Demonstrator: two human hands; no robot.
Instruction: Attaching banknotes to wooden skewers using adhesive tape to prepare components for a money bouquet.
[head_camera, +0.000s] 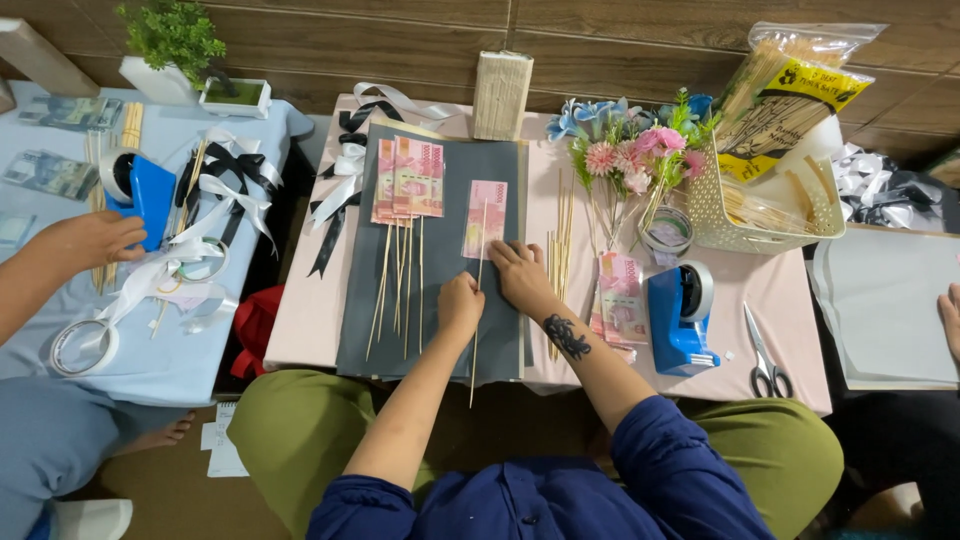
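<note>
Pressing left hand (460, 303), right hand (522, 276) on skewer (478, 300) under banknote (485, 219)

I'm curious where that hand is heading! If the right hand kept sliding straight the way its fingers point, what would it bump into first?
The right hand points up and to the left along the wooden skewer. Going straight on, it would probably meet the single pink banknote on the dark sheet first; it lies just beyond the fingertips.
</note>
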